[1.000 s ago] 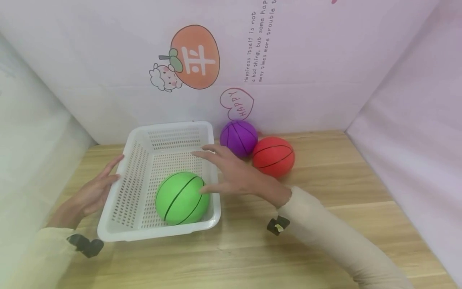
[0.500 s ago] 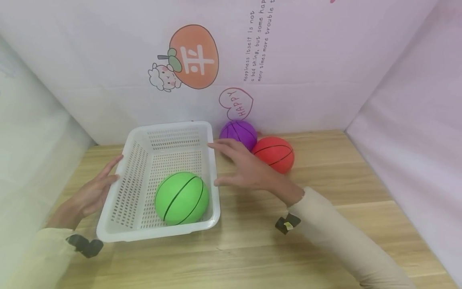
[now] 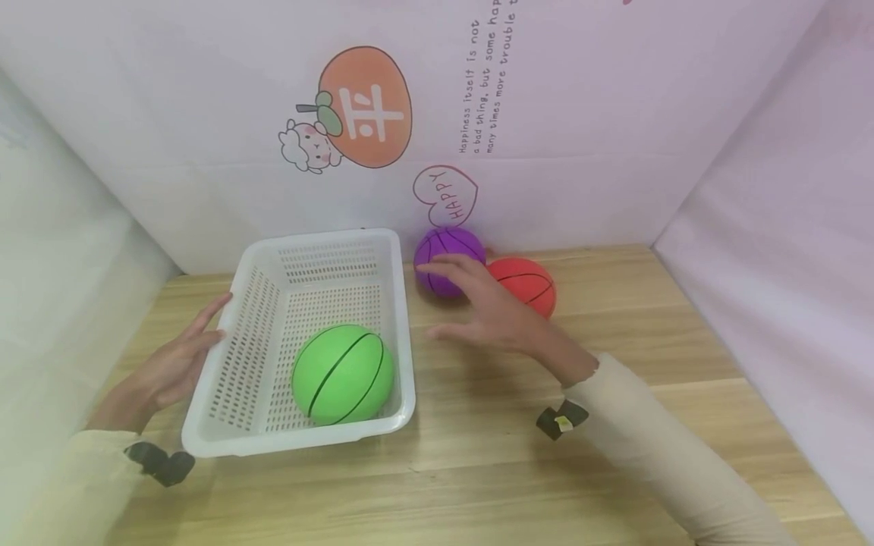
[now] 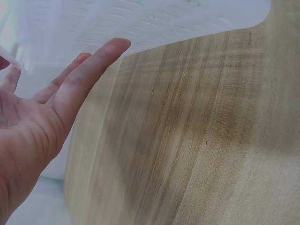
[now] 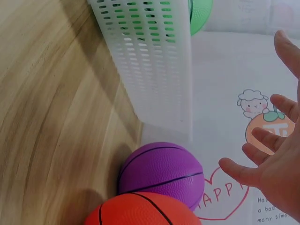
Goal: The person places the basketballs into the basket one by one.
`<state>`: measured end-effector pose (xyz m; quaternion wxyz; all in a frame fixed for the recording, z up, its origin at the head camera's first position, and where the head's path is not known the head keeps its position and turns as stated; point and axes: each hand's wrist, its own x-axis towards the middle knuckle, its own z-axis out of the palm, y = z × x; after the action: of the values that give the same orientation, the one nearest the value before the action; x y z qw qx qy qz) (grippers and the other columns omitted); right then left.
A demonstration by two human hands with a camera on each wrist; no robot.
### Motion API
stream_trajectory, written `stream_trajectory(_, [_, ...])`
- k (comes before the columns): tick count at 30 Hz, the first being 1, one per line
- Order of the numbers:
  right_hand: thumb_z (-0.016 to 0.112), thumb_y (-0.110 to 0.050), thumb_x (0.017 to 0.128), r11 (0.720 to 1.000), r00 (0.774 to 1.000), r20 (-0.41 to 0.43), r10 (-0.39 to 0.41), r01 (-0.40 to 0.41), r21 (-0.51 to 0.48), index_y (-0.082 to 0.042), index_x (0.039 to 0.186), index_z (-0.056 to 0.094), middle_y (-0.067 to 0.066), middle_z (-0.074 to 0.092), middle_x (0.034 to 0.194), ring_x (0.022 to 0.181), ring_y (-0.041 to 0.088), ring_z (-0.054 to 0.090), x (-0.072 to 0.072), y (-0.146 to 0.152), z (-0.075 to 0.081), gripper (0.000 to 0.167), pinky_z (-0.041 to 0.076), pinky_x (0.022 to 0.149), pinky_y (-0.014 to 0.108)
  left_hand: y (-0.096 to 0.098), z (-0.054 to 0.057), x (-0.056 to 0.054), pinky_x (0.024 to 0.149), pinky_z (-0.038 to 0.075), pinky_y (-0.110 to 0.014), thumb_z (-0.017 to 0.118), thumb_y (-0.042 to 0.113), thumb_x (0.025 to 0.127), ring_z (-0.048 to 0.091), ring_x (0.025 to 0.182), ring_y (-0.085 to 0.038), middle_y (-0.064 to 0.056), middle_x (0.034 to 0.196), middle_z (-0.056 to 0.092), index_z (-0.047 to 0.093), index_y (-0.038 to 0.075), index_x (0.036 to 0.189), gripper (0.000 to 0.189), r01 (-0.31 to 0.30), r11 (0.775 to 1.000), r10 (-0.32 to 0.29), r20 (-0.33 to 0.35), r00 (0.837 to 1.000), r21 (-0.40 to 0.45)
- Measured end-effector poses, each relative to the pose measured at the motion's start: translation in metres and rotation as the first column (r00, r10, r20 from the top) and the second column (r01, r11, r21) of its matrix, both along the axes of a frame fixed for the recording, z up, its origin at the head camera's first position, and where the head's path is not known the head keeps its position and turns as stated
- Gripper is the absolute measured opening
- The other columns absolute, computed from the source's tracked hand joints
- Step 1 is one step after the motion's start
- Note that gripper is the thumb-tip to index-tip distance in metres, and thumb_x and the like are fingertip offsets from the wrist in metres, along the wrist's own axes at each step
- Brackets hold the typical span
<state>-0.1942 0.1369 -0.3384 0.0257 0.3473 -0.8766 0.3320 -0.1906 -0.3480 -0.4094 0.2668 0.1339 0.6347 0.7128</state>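
A white plastic basket with slotted walls stands on the left of the table, and a green toy basketball lies in its near right part. My left hand touches the basket's left side with fairly straight fingers. Spread and holding nothing, my right hand hovers right of the basket, in front of a purple toy basketball and a red toy basketball. It partly hides both balls in the head view. The right wrist view shows the purple ball and red ball side by side.
Wooden table surface extends in front of the basket and to the right. A white printed cloth rises behind the balls, and plain cloth walls flank both sides.
My right hand has moved from above the green ball, over the basket's right rim, to the right near the purple and red balls. My left hand and the basket have stayed put.
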Motion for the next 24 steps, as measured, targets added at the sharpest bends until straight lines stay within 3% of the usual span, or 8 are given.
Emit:
stream_trajectory(10, [0.082,-0.045,0.082,0.999,0.999,-0.028,-0.041,0.04,-0.023,-0.015,0.152,0.043,0.011,0.034,0.155,0.144,0.025,0.027,0.002,0.017,0.002,0.085,0.03,0.112,0.055,0.001,0.001,-0.001,0.088,0.053,-0.048,0.025,0.01,0.111,0.06,0.117,-0.02,0.008,0.136,0.054,-0.009,0.04,0.159,0.066,0.024,0.997,-0.025,0.019,1.0,0.076])
stream_trajectory(17, [0.082,-0.043,0.082,0.996,0.996,-0.028,-0.085,0.084,-0.025,-0.013,0.151,0.043,0.011,0.035,0.155,0.145,0.028,0.025,0.005,0.033,-0.001,0.085,0.029,0.112,0.058,0.0,0.001,-0.001,0.088,0.053,-0.047,0.024,0.012,0.111,0.06,0.118,-0.018,0.011,0.138,0.052,-0.01,0.039,0.159,0.065,0.039,0.998,-0.038,-0.019,0.999,0.045])
stream_trajectory(24, [0.084,-0.038,0.081,0.99,0.991,-0.037,-0.128,0.126,-0.056,-0.015,0.151,0.044,0.012,0.035,0.156,0.145,0.03,0.026,0.009,0.046,-0.006,0.085,0.025,0.112,0.059,0.0,0.001,0.0,0.088,0.053,-0.047,0.024,0.012,0.111,0.059,0.118,-0.017,0.011,0.138,0.051,-0.011,0.039,0.159,0.065,0.042,0.998,-0.041,-0.011,0.999,0.054])
